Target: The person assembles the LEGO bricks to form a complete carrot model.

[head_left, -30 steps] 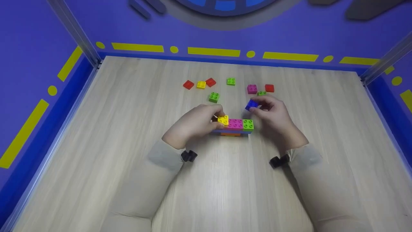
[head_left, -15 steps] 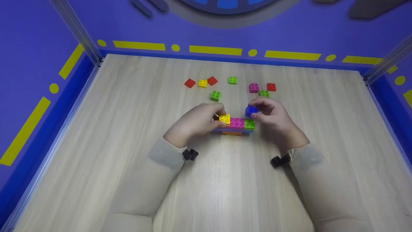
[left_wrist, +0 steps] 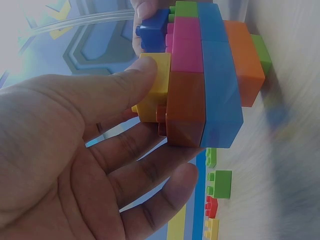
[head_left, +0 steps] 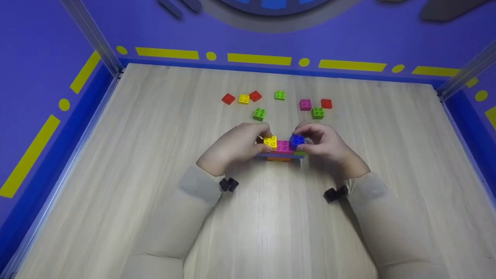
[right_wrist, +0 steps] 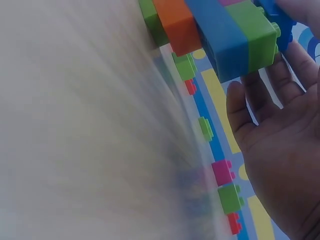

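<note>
My left hand pinches a yellow brick on the left end of a stack of toy bricks. In the left wrist view, the yellow brick sits partly over a brown-orange brick. Beside that, a magenta brick and a green brick complete the row. Under this row runs a long blue brick, with an orange brick and a green brick below. My right hand pinches a dark blue brick at the stack's right end, overlapping the magenta and green bricks in the head view.
Loose bricks lie behind the stack: green, yellow, red, another red and a far green. At right are magenta, green and red. Blue panels wall the wooden table.
My right hand has brought the dark blue brick toward me and slightly left, from behind the stack to over its right end. My left hand keeps its grip on the yellow brick.
</note>
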A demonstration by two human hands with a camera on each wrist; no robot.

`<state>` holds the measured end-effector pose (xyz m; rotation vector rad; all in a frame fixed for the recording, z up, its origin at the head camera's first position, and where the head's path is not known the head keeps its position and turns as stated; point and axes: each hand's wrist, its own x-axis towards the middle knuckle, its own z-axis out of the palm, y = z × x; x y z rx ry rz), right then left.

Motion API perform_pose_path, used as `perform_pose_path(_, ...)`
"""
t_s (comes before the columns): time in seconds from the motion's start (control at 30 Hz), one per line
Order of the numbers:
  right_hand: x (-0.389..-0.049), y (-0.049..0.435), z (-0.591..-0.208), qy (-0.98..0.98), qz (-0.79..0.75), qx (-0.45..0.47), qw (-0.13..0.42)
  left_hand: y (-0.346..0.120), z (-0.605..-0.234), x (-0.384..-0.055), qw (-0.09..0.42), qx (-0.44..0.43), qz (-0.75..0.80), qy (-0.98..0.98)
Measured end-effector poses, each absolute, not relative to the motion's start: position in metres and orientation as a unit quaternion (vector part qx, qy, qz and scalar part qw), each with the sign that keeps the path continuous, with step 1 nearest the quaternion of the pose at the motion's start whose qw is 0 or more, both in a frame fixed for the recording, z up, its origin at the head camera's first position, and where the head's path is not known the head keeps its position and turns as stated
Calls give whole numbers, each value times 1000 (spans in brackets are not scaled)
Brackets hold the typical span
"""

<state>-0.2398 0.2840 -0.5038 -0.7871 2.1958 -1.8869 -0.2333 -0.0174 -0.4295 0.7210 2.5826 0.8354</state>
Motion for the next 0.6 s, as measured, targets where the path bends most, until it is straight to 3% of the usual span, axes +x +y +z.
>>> perform_pose_path(0.6, -237, 281, -506, 750, -605, -254, 83, -18, -431, -233, 160, 254, 295, 907)
